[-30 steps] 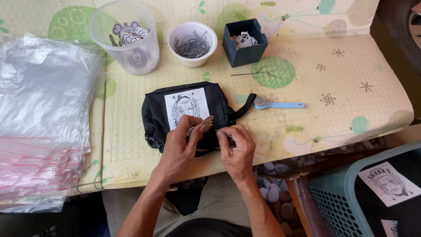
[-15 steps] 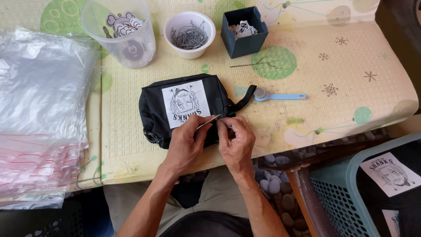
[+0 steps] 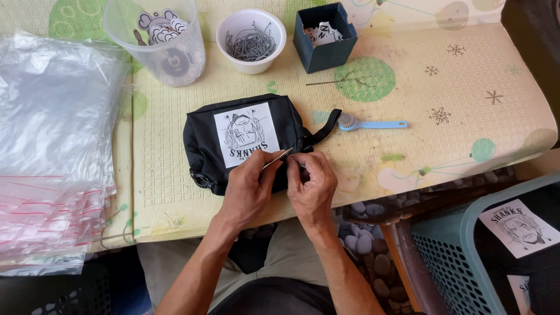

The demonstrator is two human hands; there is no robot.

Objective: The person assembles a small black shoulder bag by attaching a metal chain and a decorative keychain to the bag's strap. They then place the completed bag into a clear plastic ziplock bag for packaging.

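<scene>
Both hands pinch at a black pouch's near edge, on the surface.
Left to right we see glossy clear bags [image 3: 52,146], then the soft black fabric pouch [image 3: 245,143] with a square white printed patch; left hand [image 3: 248,189] grip pinching a thin metal pin [image 3: 277,158], right hand [image 3: 312,184] grip pressed together on the pouch edge just beside it; farther right a blue plastic brush [image 3: 373,123].

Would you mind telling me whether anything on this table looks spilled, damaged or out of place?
Nothing stands out. The black pouch lies flat under both hands, the white bowl and clear cup stand upright, and the plastic bags sit stacked.
</scene>
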